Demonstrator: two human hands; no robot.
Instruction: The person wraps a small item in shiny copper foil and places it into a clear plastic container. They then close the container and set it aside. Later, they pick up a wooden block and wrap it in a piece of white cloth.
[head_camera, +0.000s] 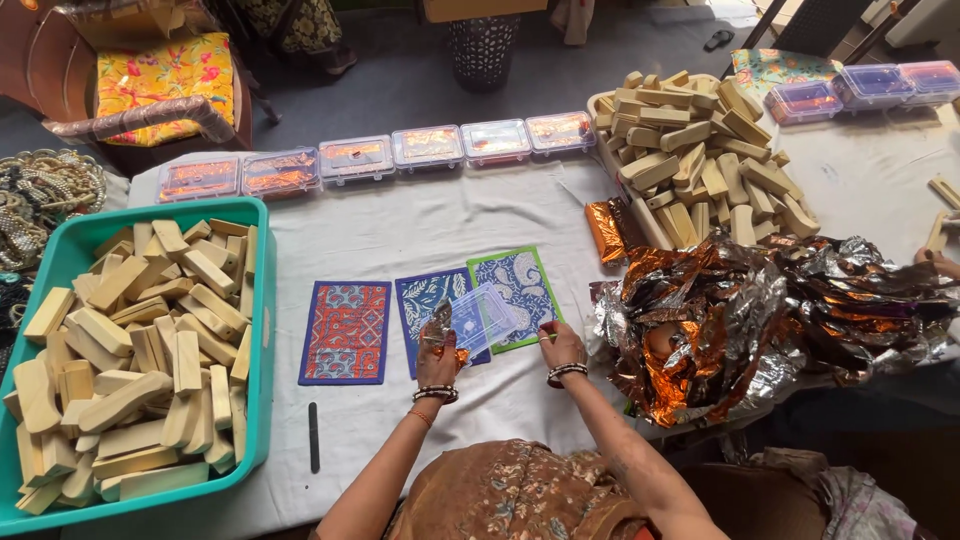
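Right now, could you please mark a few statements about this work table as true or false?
1. The teal tub holds pale wooden blocks. True.
2. The left hand rests empty on the cloth. False: it holds a foil-wrapped piece beside the clear plastic box.
3. Three patterned mats lie side by side: the red mat, the blue mat, and the green-edged mat. True.
4. The crumpled foil lies to the left of the teal tub. False: it lies on the person's right.
5. The right hand is near the green-edged mat. True.
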